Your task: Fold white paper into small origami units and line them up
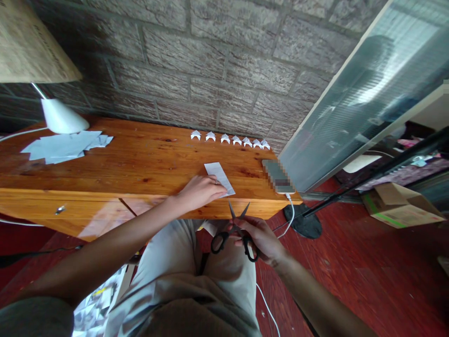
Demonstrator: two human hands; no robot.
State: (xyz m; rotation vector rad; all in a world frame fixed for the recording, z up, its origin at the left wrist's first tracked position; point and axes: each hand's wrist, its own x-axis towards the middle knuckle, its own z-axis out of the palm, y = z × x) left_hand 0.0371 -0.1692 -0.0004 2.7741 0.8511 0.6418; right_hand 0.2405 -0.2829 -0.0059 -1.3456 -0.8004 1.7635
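A small white rectangle of paper (pixel 218 170) lies near the front edge of the wooden desk. My left hand (pixel 201 191) rests on it, fingers closed together at its lower part; a ring shows on one finger. In front of the desk edge, my right hand (pixel 257 236) grips a pair of black-handled scissors (pixel 237 223). Their blades are spread apart and point toward the desk, just short of the paper. Along the back of the desk stands a row of several small folded paper pieces (pixel 225 139).
On the desk's left, loose paper sheets (pixel 63 146) lie beside a lamp (pixel 63 114). A phone (pixel 278 175) with a white cable sits at the right edge. A black stand base (pixel 305 220) and cardboard box (pixel 400 203) are on the red floor. A brick wall (pixel 217 61) rises behind.
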